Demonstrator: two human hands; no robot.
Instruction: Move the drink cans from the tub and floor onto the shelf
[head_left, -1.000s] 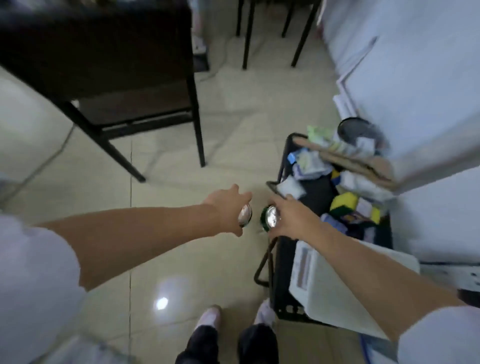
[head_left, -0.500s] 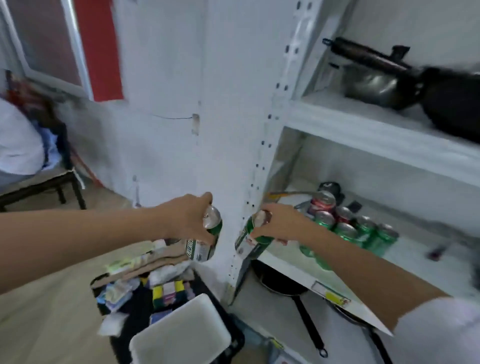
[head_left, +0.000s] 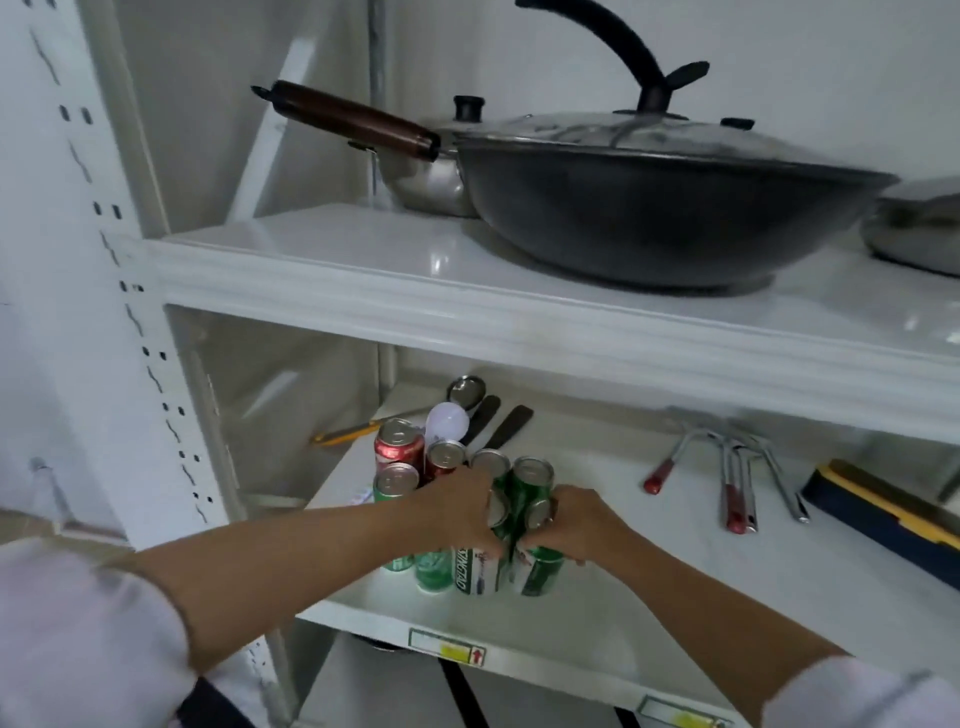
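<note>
On the white middle shelf stands a cluster of drink cans. My left hand grips a green and white can at the front of the cluster. Beside it my right hand grips a green can, touching the first. Both cans are upright and rest on the shelf. Behind them stand more green cans and two red cans. The tub and floor are out of view.
A white light bulb, a yellow cutter and dark-handled utensils lie behind the cans. Metal tongs and a dark blue and yellow case lie to the right. The upper shelf carries a lidded wok and a steel pan.
My view swung from the floor up to the shelf. Both hands carried their cans from beside the shelf post onto the middle shelf and set them against the cluster.
</note>
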